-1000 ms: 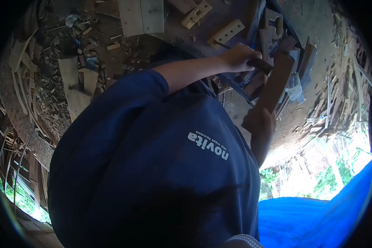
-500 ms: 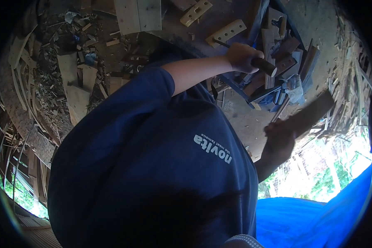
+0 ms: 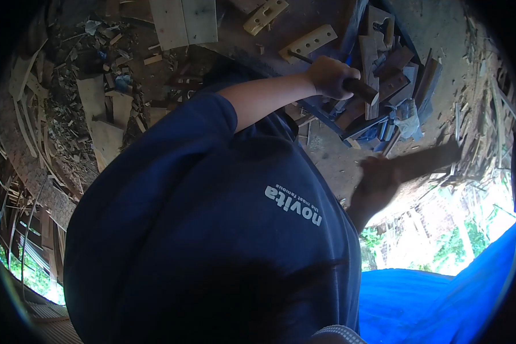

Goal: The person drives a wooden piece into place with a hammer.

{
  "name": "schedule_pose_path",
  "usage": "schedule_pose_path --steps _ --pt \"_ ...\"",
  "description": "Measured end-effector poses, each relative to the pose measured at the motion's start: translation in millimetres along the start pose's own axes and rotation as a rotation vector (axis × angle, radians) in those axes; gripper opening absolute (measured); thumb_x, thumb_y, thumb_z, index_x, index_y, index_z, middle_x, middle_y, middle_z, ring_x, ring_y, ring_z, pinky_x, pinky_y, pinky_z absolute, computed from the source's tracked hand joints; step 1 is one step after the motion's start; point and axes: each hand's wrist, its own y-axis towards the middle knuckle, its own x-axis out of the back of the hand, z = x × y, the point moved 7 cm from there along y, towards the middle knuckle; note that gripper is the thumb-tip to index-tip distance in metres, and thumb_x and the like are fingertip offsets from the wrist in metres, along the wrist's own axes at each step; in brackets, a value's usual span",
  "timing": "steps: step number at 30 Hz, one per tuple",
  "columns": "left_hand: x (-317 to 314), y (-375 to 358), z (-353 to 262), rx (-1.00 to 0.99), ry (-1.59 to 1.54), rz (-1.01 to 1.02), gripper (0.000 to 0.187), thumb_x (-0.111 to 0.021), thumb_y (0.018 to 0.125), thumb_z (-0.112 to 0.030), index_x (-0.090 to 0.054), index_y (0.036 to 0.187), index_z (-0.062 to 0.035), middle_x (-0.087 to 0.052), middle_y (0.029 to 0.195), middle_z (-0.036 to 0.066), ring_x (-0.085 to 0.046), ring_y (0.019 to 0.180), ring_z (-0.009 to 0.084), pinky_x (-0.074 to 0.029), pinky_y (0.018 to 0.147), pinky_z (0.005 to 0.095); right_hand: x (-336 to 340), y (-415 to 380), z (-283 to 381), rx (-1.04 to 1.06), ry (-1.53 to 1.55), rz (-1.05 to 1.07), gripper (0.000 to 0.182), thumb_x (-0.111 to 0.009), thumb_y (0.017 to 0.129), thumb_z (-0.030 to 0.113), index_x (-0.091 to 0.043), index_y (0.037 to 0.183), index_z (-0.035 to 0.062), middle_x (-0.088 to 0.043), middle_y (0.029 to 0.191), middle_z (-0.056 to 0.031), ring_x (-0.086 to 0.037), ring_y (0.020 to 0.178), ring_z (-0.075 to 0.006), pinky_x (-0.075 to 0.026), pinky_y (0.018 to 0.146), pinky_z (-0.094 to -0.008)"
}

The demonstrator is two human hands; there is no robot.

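My left hand [image 3: 328, 77] is closed around a chisel [image 3: 362, 90]. Its thick handle end sticks out to the right, and its thin blade points left onto a light wooden block with several holes [image 3: 311, 43]. On the right, my right hand [image 3: 378, 180] grips a flat dark piece of wood [image 3: 429, 161], blurred by motion and apart from the chisel handle. A second light block with holes [image 3: 265, 16] lies farther left on the work surface.
Dark wood pieces [image 3: 393, 80] and a crumpled plastic bag [image 3: 407, 119] crowd the right of the work surface. Pale boards [image 3: 183, 23] lie at the top. Offcuts and shavings [image 3: 120, 51] litter the ground at left; a blue sheet [image 3: 407, 298] spreads at lower right.
My right hand has moved slightly left, and the piece of wood in it has tilted flatter, its far end lower. My left hand still holds the chisel at the block; the whole view has shifted slightly.
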Motion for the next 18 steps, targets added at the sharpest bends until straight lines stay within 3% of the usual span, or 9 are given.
schedule_pose_path --steps 1,2,3,5,6,7,9,12,18 --pt "0.5 0.7 1.3 0.018 0.004 0.026 0.020 -0.069 0.066 -0.036 -0.066 0.082 -0.0230 -0.067 0.070 0.003 -0.067 0.066 0.0263 -0.052 0.060 0.0401 -17.8 -5.5 1.9 -0.030 0.151 0.073 0.039 -0.048 0.094 0.032 -0.050 0.112 -0.0032 -0.059 0.094 -0.0207 -0.061 0.079 -0.0287 -0.052 0.070 -0.0394" --pt "3.0 1.1 1.9 0.021 0.009 0.022 0.020 -0.069 0.066 -0.036 -0.066 0.082 -0.0230 -0.067 0.070 0.003 -0.067 0.066 0.0263 -0.052 0.060 0.0401 -35.4 -11.9 9.0 -0.612 0.417 0.139 0.036 -0.052 0.092 0.030 -0.054 0.110 -0.0006 -0.062 0.089 -0.0178 -0.063 0.069 -0.0260 -0.052 0.061 -0.0367" --pt "2.0 -0.2 0.8 0.023 0.021 0.049 0.020 -0.068 0.066 -0.035 -0.066 0.082 -0.0230 -0.067 0.070 0.004 -0.067 0.066 0.0267 -0.052 0.060 0.0404 -37.7 -15.0 24.9 -0.547 0.351 0.110 0.039 -0.055 0.090 0.029 -0.053 0.114 -0.0012 -0.063 0.091 -0.0170 -0.063 0.070 -0.0255 -0.052 0.058 -0.0343" --pt "0.1 0.4 2.7 0.025 0.034 0.071 0.019 -0.068 0.067 -0.035 -0.066 0.082 -0.0230 -0.066 0.069 0.004 -0.067 0.065 0.0271 -0.052 0.060 0.0408 -21.7 -25.9 -25.1 -0.896 0.917 0.251 0.042 -0.054 0.090 0.032 -0.052 0.116 -0.0014 -0.063 0.091 -0.0164 -0.062 0.069 -0.0256 -0.050 0.056 -0.0330" --pt "-2.4 -0.3 4.3 0.023 0.024 0.090 0.019 -0.067 0.066 -0.034 -0.066 0.082 -0.0232 -0.066 0.069 0.004 -0.067 0.065 0.0273 -0.052 0.060 0.0411 -8.9 -19.6 -6.4 -0.755 0.777 0.186 0.045 -0.053 0.090 0.035 -0.052 0.117 -0.0014 -0.062 0.091 -0.0170 -0.062 0.070 -0.0270 -0.050 0.061 -0.0345" --pt "-3.7 -0.5 4.4 0.018 0.014 0.109 0.019 -0.067 0.066 -0.034 -0.066 0.082 -0.0234 -0.067 0.070 0.004 -0.067 0.065 0.0275 -0.052 0.061 0.0414 -12.2 -12.3 7.3 -0.633 1.096 0.212 0.044 -0.052 0.091 0.036 -0.053 0.116 -0.0004 -0.062 0.091 -0.0172 -0.062 0.072 -0.0281 -0.049 0.067 -0.0370" --pt "-4.6 -0.9 5.1 0.027 0.012 0.137 0.020 -0.067 0.066 -0.034 -0.067 0.083 -0.0234 -0.067 0.070 0.004 -0.067 0.066 0.0279 -0.052 0.062 0.0417 0.4 -9.2 8.0 -0.337 0.910 -0.171 0.039 -0.052 0.092 0.032 -0.054 0.114 0.0001 -0.062 0.089 -0.0160 -0.062 0.075 -0.0280 -0.049 0.072 -0.0388" --pt "-7.0 -1.5 7.2 0.022 0.019 0.193 0.021 -0.068 0.065 -0.032 -0.066 0.084 -0.0226 -0.067 0.071 0.005 -0.067 0.068 0.0290 -0.052 0.062 0.0424 -24.8 -26.9 -19.3 -0.575 0.288 -0.121 0.031 -0.056 0.090 0.024 -0.054 0.110 -0.0003 -0.062 0.086 -0.0146 -0.062 0.073 -0.0244 -0.052 0.067 -0.0336" --pt "-2.4 -14.2 -6.5 -0.039 -0.005 0.399 0.023 -0.069 0.063 -0.028 -0.066 0.084 -0.0205 -0.067 0.071 0.007 -0.067 0.069 0.0303 -0.051 0.063 0.0426 -21.2 -40.6 -40.0 -0.719 1.095 0.104 0.043 -0.051 0.091 0.035 -0.051 0.116 -0.0009 -0.061 0.094 -0.0185 -0.060 0.074 -0.0272 -0.050 0.064 -0.0372"
